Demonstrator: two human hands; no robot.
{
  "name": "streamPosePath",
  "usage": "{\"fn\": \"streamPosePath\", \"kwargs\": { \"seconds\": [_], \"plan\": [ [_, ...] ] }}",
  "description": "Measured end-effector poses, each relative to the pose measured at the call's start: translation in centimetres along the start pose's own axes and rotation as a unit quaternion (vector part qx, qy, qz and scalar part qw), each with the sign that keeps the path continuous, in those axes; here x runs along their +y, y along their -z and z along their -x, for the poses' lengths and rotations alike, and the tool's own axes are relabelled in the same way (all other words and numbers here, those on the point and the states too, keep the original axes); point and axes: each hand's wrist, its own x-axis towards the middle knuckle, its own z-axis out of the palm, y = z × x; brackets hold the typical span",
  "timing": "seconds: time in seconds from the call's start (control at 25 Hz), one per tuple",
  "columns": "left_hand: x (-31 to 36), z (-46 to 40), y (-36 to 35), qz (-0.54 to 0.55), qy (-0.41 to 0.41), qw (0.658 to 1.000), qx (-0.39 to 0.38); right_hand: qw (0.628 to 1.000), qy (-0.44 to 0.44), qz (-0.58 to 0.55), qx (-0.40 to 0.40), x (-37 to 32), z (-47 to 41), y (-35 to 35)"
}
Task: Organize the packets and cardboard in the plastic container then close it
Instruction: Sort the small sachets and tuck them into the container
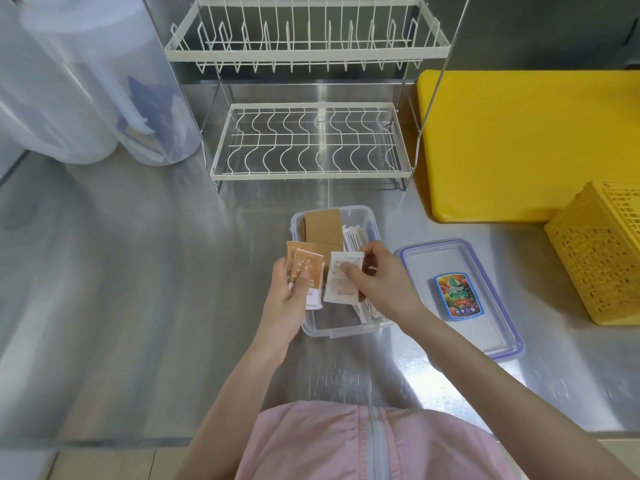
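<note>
Open container, long axis running away from the person, lid on the desk beside it; left hand grips brown packets, right hand pinches a white packet.

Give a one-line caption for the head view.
Both hands hold packets above the open plastic container, lid lying beside it.

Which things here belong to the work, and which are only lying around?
Belong to the job: plastic container, cardboard, brown packets in the left hand, white packet in the right hand, lid.

Lying about: dish rack, yellow board, yellow basket, jugs.
</note>
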Motion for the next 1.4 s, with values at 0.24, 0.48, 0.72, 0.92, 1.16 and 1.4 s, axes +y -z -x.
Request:
{"fn": "streamPosePath", "kwargs": {
  "seconds": [0.24, 0.48, 0.72, 0.92, 1.16, 1.4],
  "plan": [
    [-0.3, 0.9, -1.2, 0.099, 0.043, 0.988, -0.11, 0.99, -0.011, -0.112, -0.083, -1.9, 0.9, -1.4],
    [-0.1, 0.3, 0.2, 0.05, 0.055, 0.985, -0.155, 0.988, 0.113, 0.093, -0.037, -0.6, 0.1, 0.3],
    [-0.1, -0.6, 1.0, -0.092, 0.058, 0.978, -0.18, 0.978, 0.077, 0.109, -0.16, 0.8, -0.4, 1.7],
    [0.1, -1.6, 1.1, -0.251, 0.011, 0.948, -0.194, 0.964, 0.026, 0.156, -0.214, 1.5, -0.9, 1.3],
    [0.5, -2.4, 0.2, -0.472, -0.133, 0.846, -0.208, 0.957, 0.042, 0.213, -0.192, 2.0, -0.7, 1.5],
    [-1.1, -2.3, 0.1, -0.568, -0.194, 0.782, -0.168, 0.942, 0.048, 0.275, -0.188, 2.3, 0.0, 1.0]
  ]
}}
